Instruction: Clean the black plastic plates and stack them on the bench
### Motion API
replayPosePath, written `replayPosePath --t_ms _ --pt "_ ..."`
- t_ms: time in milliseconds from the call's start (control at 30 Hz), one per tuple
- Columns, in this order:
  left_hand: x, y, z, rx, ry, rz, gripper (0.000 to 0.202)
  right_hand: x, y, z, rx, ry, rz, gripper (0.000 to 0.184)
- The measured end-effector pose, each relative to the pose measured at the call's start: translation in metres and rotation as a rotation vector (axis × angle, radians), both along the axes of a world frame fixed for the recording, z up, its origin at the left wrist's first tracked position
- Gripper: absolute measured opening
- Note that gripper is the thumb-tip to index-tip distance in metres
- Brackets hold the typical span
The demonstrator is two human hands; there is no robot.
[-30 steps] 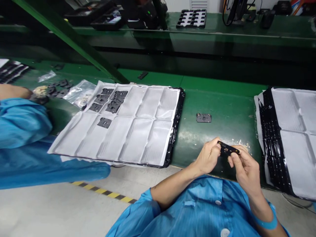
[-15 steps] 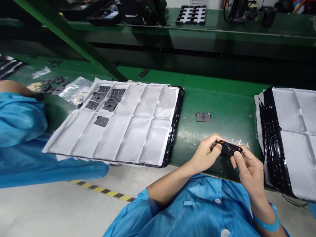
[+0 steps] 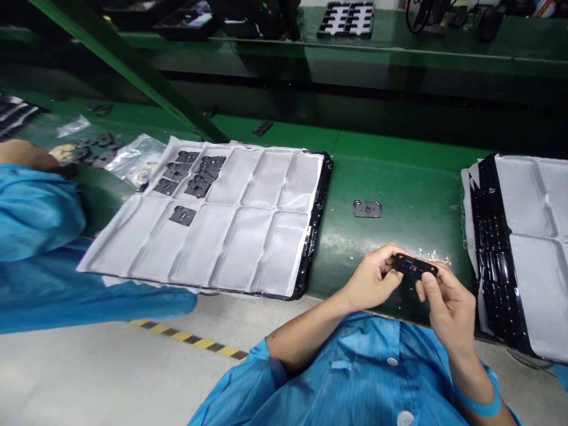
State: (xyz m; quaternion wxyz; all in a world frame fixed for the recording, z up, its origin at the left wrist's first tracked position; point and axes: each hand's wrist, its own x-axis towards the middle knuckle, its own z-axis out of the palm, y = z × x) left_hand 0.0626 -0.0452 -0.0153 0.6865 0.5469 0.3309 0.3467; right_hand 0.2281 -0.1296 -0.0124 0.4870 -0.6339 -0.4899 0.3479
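A small flat black part (image 3: 415, 267) with orange spots is pinched between both my hands above the near edge of the green belt (image 3: 399, 177). My left hand (image 3: 373, 278) grips its left end with closed fingers. My right hand (image 3: 448, 305) grips its right end, thumb on top. A second black part (image 3: 367, 209) lies flat on the belt just beyond my hands.
A black tray lined with white film (image 3: 248, 236) sits to the left and holds several black parts (image 3: 190, 174) in its far-left pockets. A stack of similar trays (image 3: 515, 236) stands at the right. A co-worker's blue sleeve (image 3: 39, 219) reaches in at the left, near loose parts and plastic bags (image 3: 133, 157).
My hands have turned the black part slightly while keeping hold of it. The view has shifted a little; nothing on the belt has moved.
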Motion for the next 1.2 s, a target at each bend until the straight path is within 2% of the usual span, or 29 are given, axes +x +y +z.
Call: replayPosePath --t_ms 100,200,333,433,500,633,733,1033,1200 --pt "-0.006 0.000 -0.002 0.071 0.115 0.032 0.018 -0.001 0.003 0.003 0.021 0.031 -0.071 0.026" --pt "-0.014 -0.001 -0.004 0.320 0.276 0.146 0.019 -0.004 0.007 0.004 0.070 0.069 -0.128 0.029" --pt "-0.021 0.009 -0.010 0.546 0.316 0.125 0.019 -0.007 0.017 0.000 0.138 0.151 -0.149 0.031" --pt "-0.021 0.014 -0.011 0.595 0.351 0.125 0.015 -0.008 0.020 -0.004 0.164 0.192 -0.162 0.031" --pt "-0.019 0.014 -0.008 0.534 0.346 0.150 0.016 -0.010 0.018 -0.006 0.160 0.230 -0.163 0.030" --pt "-0.014 0.012 0.001 0.263 0.245 0.135 0.037 -0.017 0.014 -0.009 0.115 0.302 -0.112 0.034" --pt "-0.011 0.012 0.003 0.130 0.240 0.126 0.036 -0.021 0.014 -0.012 0.112 0.286 -0.085 0.036" --pt "-0.010 0.015 0.001 0.105 0.229 0.138 0.041 -0.027 0.015 -0.013 0.239 0.002 -0.143 0.028" --pt "-0.007 0.005 0.006 0.038 0.138 0.103 0.042 -0.024 0.005 -0.009 0.229 -0.008 -0.156 0.026"
